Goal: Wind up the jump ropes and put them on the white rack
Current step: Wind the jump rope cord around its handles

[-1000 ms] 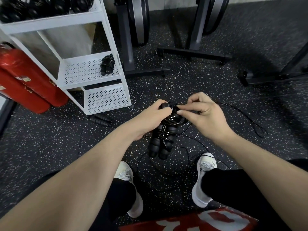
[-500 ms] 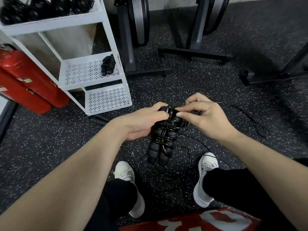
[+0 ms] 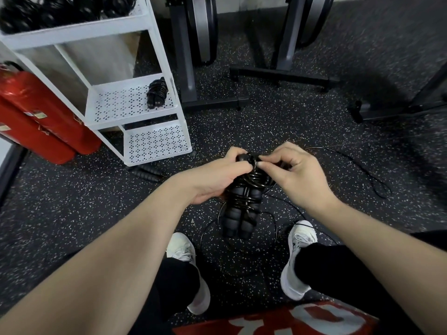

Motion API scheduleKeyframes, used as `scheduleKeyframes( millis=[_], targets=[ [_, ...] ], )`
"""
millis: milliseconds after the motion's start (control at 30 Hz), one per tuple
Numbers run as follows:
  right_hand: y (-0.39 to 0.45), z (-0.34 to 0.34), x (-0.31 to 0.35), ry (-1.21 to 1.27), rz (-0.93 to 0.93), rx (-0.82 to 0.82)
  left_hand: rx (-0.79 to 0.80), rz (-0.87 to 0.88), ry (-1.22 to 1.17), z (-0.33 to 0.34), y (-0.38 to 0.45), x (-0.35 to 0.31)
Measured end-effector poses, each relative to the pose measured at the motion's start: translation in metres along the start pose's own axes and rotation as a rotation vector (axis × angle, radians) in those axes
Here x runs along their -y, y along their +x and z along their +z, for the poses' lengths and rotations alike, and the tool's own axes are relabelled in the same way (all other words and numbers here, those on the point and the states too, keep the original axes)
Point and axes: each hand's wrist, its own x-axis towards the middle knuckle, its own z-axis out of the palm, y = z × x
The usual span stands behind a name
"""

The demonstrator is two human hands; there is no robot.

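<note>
Since a second ago little has shifted: my right hand (image 3: pixel 294 174) has brought its pinch of thin black cord in against the top of the black foam-handled jump rope (image 3: pixel 243 211), so I judge another turn is going on. My left hand (image 3: pixel 217 180) grips the paired handles, fingers curled. Slack cord lies on the floor; the white perforated metal rack (image 3: pixel 154 143) stands near, front-left.
</note>
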Motion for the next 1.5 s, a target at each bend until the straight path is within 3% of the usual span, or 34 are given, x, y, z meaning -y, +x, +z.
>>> scheduleKeyframes(
  millis=[100, 300, 500, 800, 1033, 1200, 1300, 1400, 1500],
  targets=[
    [0.001, 0.002, 0.003, -0.011, 0.013, -0.076, -0.087, 0.031, -0.014, 0.011, 0.005, -0.001],
    [0.0, 0.009, 0.004, -0.299, -0.085, -0.011, -0.265, 0.101, 0.072, 0.009, 0.005, -0.002],
    [0.001, 0.002, 0.015, -0.114, 0.008, -0.099, -0.225, 0.096, 0.188, 0.014, 0.003, -0.006],
    [0.009, 0.003, 0.011, -0.352, 0.024, 0.104, -0.195, 0.076, 0.391, 0.022, 0.004, -0.002],
    [0.028, -0.006, 0.014, -0.034, 0.163, 0.178, -0.217, 0.119, 0.422, 0.019, 0.001, -0.011],
    [0.031, -0.005, 0.017, 0.357, 0.386, 0.206, -0.148, 0.103, 0.393, 0.021, 0.0, -0.01],
    [0.035, -0.015, 0.018, 0.28, 0.325, 0.313, -0.136, 0.101, 0.277, 0.016, -0.002, -0.011],
    [0.037, -0.024, 0.021, 0.097, 0.236, 0.483, -0.139, 0.075, 0.394, 0.013, -0.004, -0.011],
    [0.037, -0.021, 0.021, 0.031, 0.264, 0.487, -0.144, 0.047, 0.46, 0.011, -0.003, -0.008]
  ],
)
